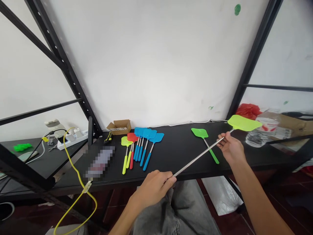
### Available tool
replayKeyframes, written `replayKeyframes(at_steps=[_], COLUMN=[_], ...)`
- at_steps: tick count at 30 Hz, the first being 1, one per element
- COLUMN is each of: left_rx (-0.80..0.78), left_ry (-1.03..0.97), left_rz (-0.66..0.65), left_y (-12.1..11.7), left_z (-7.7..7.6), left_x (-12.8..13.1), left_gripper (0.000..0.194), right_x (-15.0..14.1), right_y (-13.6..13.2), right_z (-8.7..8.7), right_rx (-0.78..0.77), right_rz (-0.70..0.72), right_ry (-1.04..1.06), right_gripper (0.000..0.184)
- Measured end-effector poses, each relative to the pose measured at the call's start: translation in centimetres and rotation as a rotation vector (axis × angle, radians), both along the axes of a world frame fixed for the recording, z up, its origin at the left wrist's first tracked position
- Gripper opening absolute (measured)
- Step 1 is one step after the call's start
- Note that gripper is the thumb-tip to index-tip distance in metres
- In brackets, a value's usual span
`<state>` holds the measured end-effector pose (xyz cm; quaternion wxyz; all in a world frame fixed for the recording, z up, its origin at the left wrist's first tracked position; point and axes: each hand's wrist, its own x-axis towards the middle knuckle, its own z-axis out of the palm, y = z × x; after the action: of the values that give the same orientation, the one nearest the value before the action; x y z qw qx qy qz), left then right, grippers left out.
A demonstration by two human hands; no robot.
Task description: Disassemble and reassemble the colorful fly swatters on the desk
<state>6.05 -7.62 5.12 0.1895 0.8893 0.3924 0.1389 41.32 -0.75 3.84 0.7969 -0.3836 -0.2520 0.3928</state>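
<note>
A fly swatter (199, 159) with a yellow-green head and a long metal rod slants up to the right in front of me. My left hand (156, 186) is closed around its lower end, hiding the grip. Near the head, my right hand (231, 147) pinches the rod between thumb and fingers. Behind the rod, a green fly swatter (201, 133) lies on the black shelf. Farther left lie several blue fly swatters (148, 133) in an overlapping row, beside a red fly swatter (132, 137) and yellow-green ones (126, 141).
On the black shelf (176, 147) stand a small open cardboard box (119, 126) and a yellow-black cutter (108, 138). A blurred-out device (100, 163) trails a yellow cable (75, 169). Left is a white power strip (73, 138); right, a clear plastic bottle (262, 129). Black metal posts flank the shelf.
</note>
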Motion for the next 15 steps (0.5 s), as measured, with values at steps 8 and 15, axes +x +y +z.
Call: replayKeyframes(at_steps=[8,15], left_rx=[-0.035,-0.017], left_ry=[-0.038,-0.149], left_rz=[0.071,0.159], left_y=[0.5,0.7], left_z=[0.0,-1.0], left_x=[-0.4,1.5], left_gripper=[0.046,0.042], right_x=[-3.5,-13.4], right_y=[0.3,-1.2], right_z=[0.1,-1.1], right_rx=[-0.021,0.013], right_rz=[0.092,0.485], right_ry=[-0.087,-0.472], right_gripper=[0.044,0.045])
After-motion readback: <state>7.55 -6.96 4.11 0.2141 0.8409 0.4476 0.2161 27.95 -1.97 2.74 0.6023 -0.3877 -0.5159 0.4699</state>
